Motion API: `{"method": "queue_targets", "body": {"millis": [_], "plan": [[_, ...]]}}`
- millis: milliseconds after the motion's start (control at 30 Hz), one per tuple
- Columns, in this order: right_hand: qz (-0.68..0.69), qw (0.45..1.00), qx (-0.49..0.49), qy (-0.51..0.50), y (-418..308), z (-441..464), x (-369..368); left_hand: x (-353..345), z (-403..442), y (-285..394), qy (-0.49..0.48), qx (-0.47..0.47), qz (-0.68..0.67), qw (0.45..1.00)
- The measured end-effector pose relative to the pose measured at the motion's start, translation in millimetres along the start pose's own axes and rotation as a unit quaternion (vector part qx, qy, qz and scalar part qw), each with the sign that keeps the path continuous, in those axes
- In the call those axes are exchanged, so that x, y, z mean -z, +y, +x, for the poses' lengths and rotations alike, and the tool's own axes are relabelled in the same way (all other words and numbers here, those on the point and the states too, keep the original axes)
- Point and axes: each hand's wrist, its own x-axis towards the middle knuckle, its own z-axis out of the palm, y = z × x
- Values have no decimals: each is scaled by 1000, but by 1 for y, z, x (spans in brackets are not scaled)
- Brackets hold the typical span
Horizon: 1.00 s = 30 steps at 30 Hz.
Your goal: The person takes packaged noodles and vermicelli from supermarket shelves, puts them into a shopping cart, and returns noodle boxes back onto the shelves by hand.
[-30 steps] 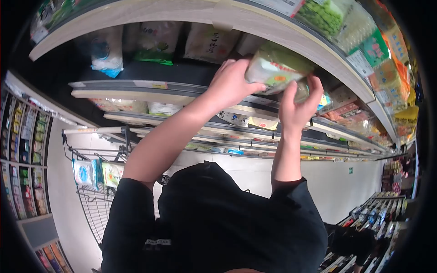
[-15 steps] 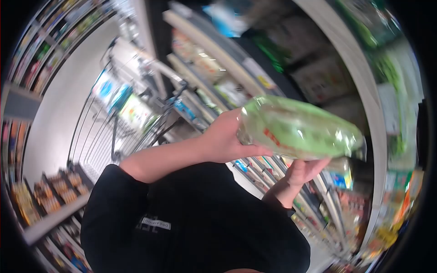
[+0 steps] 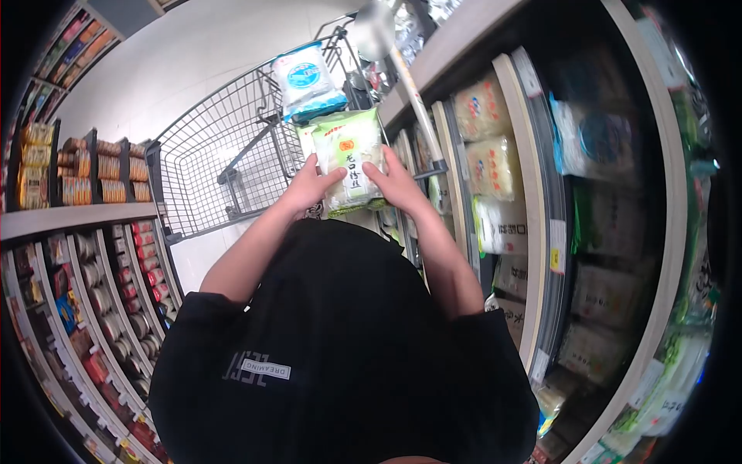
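A green-and-white packet of vermicelli (image 3: pixel 349 147) is between my two hands, its printed front turned up. My left hand (image 3: pixel 313 185) grips its left side, thumb over the front. On the opposite side, my right hand (image 3: pixel 396 182) holds the edge with its thumb also on the front. Below and beyond the hands is a wire shopping cart (image 3: pixel 209 127). A blue-and-white packet (image 3: pixel 304 80) lies in the cart's child-seat end, just past the vermicelli. Another pale green packet (image 3: pixel 307 141) shows partly behind the held one; the rest of it is hidden.
Shelves of bagged noodles (image 3: pixel 495 166) run close along my right. To the left, a shelf unit (image 3: pixel 85 220) carries brown packs, with tins and jars below. A pole with a round pale head (image 3: pixel 410 81) rises beside the cart. Light floor (image 3: pixel 154 85) lies beyond.
The vermicelli packet has moved from the right, by the shelf, to the cart's near end. Both hands still hold it, and its front now faces up. The view has turned.
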Motion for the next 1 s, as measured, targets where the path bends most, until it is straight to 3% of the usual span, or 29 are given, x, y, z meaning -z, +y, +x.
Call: {"method": "queue_targets", "body": {"millis": [167,200,267,300,400,600,733,767,933,1000], "plan": [[84,988,-126,-25,4,55,-26,27,16,-16,86,-2,101,991],[83,987,-132,-29,5,61,-28,32,20,-27,116,-68,209,969],[80,986,-143,-33,10,72,-31,34,21,-41,167,-196,414,873],[74,986,-145,-41,18,78,-31,35,21,-41,146,-176,414,881],[64,985,-151,-61,32,91,-34,37,27,-42,129,-237,512,816],[41,980,-177,-76,32,96,-36,31,28,-35,91,-234,605,755],[-26,994,-107,-13,55,103,-45,36,36,-53,95,-275,619,730],[-58,993,-99,-8,54,103,-45,34,38,-57,114,-267,650,702],[-240,967,-72,48,30,84,-37,25,36,-49,107,-239,677,688],[-217,968,33,123,-5,46,-23,19,33,-34,96,-217,680,694]]}}
